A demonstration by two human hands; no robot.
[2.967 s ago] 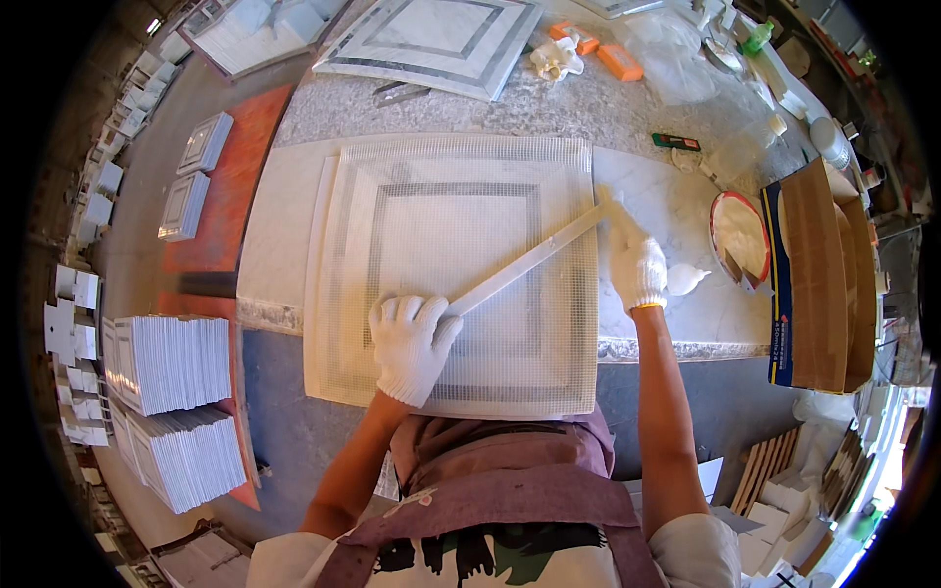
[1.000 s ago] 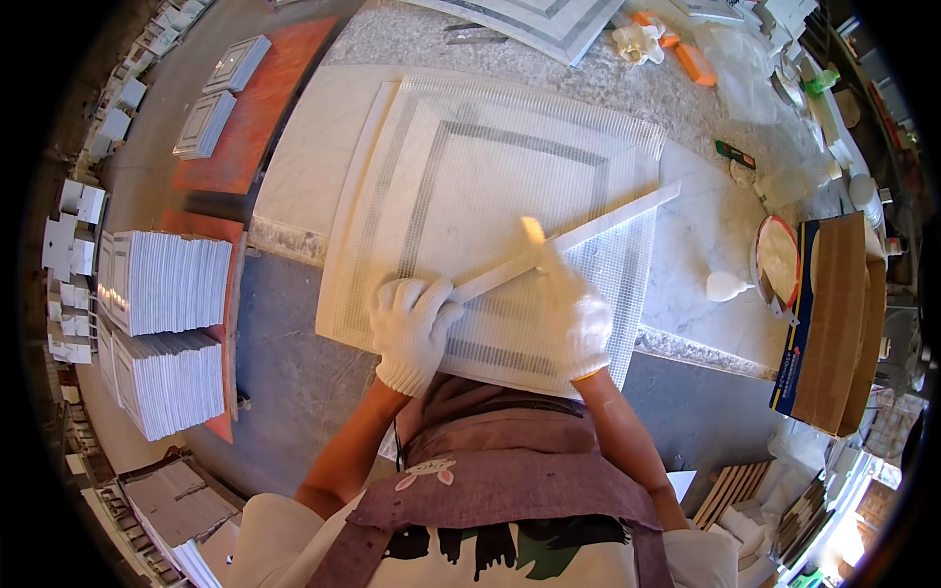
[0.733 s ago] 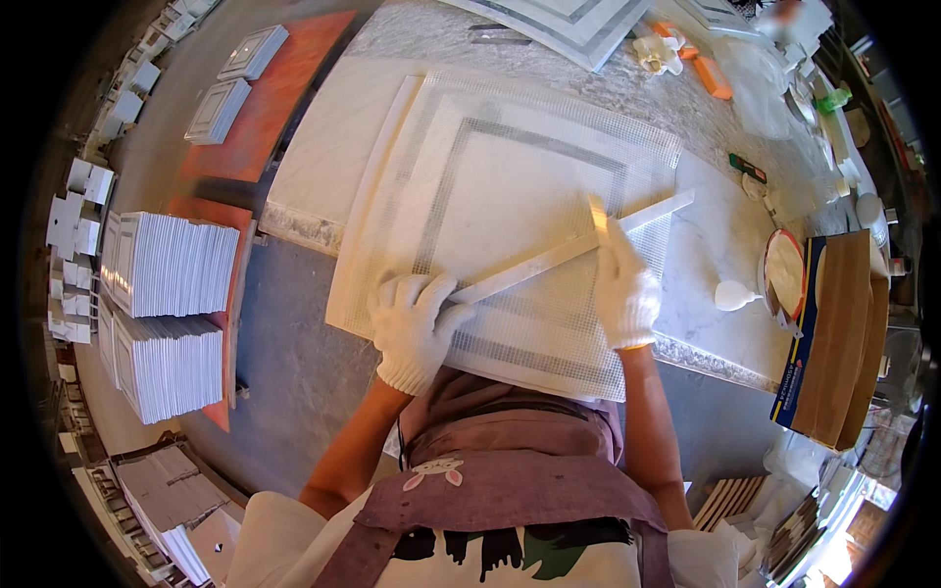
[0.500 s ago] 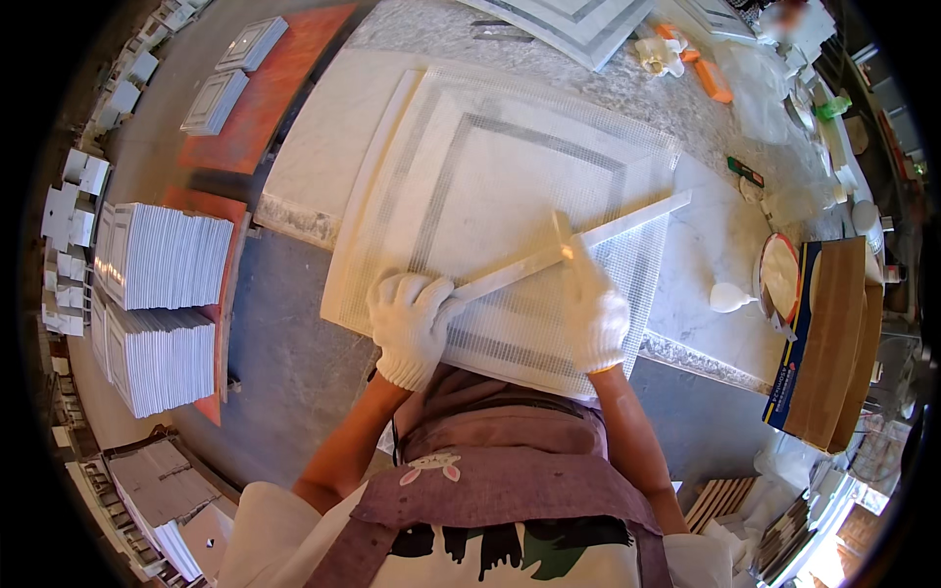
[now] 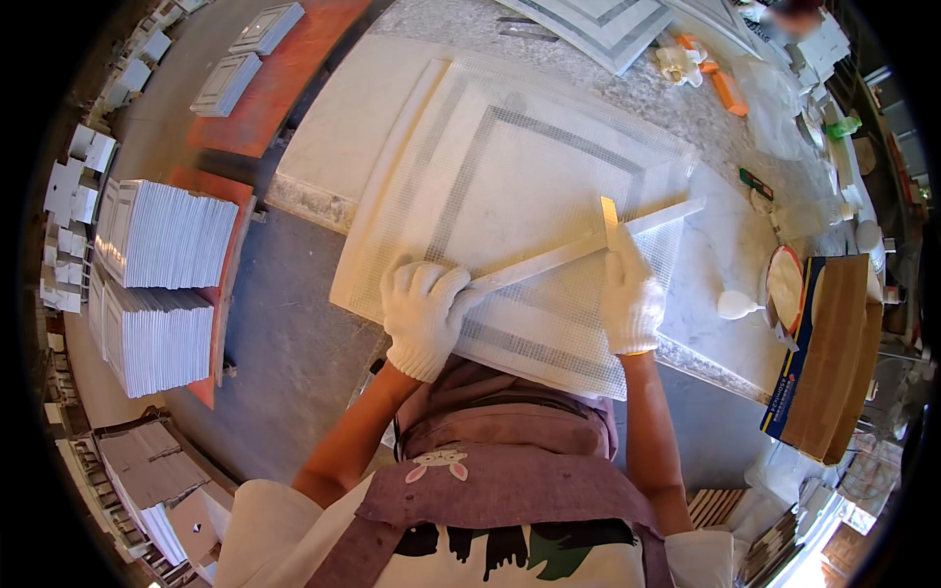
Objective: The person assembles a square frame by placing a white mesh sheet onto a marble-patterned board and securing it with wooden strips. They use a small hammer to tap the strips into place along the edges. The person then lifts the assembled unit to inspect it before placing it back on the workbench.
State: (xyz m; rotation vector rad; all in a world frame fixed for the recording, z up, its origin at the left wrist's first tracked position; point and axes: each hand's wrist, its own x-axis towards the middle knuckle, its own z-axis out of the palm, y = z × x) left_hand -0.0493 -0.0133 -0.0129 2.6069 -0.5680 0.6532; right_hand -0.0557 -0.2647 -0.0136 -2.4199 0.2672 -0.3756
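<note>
A large white tile panel with grey border bands lies on the worktable, its surface covered by fine mesh. Across it runs a long, narrow white strip, slanting up to the right. My gloved left hand presses on the mesh and grips the strip's lower left end between thumb and fingers. In my gloved right hand is a narrow flat tool with a yellow upper end. It crosses the strip at its upper edge; the hand hides its lower part, so I cannot tell its exact kind.
Another grey-banded panel lies at the far side of the table. To the right are orange blocks, a white squeeze bottle, a round dish and a cardboard box. Stacked panels stand on the left.
My right hand and its tool have moved to the right along the strip. My left hand keeps its hold on the strip's end. The whole view has shifted slightly.
</note>
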